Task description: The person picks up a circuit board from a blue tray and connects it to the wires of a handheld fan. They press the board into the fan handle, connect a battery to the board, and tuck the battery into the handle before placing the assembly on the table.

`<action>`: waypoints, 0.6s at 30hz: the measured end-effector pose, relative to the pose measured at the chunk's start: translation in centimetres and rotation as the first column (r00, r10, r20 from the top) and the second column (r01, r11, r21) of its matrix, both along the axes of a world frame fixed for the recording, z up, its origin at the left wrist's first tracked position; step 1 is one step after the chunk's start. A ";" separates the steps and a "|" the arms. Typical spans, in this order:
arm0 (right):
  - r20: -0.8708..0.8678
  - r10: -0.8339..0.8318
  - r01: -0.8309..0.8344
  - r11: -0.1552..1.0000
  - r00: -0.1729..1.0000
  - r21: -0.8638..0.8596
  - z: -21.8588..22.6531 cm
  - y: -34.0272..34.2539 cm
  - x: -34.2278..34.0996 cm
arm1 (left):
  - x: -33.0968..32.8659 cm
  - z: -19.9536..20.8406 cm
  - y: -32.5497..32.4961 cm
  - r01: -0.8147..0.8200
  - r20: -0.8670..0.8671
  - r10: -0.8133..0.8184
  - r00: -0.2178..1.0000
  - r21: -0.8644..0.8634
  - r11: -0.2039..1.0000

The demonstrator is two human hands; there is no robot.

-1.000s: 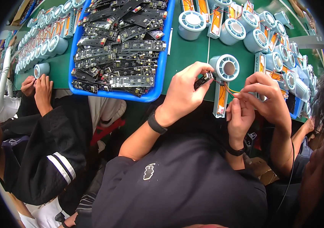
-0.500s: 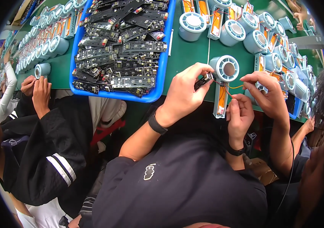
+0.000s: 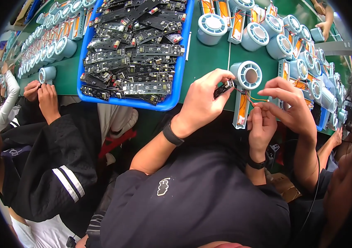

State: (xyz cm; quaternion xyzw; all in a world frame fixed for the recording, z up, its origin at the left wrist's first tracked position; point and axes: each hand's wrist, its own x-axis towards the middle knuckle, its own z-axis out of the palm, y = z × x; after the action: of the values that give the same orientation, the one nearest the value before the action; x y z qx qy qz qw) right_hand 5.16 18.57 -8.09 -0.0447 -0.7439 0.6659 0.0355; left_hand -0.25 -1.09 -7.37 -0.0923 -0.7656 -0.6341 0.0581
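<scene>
My left hand grips a small black circuit board beside a light-blue handheld fan with a round grille. Below the fan's head, its open handle shows an orange strip inside and points toward me. Thin wires run out from beneath the head. With thumb and fingers pressed together, my right hand pinches a red wire to the right of the handle. A co-worker's hand reaches in from the right, its fingertips at the wires close to mine.
A blue tray heaped with black circuit boards stands to the left. Several more fans crowd the green table at the far right and far left. Another person's hands work on a fan at left.
The co-worker's fingers have left the yellow wire and come down toward the wire at my right hand. My own hands have hardly moved.
</scene>
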 end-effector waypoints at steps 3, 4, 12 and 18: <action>0.003 0.001 -0.001 1.000 1.000 -0.007 0.1 0.0 0.0 | 0.1 0.1 -0.2 0.001 0.002 -0.001 1.000 -0.015 1.000; 0.003 0.001 -0.001 1.000 1.000 -0.009 0.1 0.0 0.0 | 0.0 0.1 -0.2 0.002 0.003 -0.002 1.000 -0.023 1.000; 0.008 0.015 -0.015 0.999 1.000 -0.031 0.3 -0.4 -0.1 | 0.1 1.1 -0.7 0.038 0.106 -0.041 0.993 0.033 0.999; 0.005 0.005 -0.005 0.998 1.000 -0.066 -0.2 -0.3 0.1 | 0.2 0.7 -0.6 0.061 0.024 -0.061 0.998 0.019 0.998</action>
State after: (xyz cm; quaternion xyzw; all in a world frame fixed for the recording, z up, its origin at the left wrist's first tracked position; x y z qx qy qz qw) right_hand 5.23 18.25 -8.27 -0.0457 -0.7218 0.6899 0.0305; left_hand -0.03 -1.70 -6.72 -0.1072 -0.7572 -0.6436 0.0300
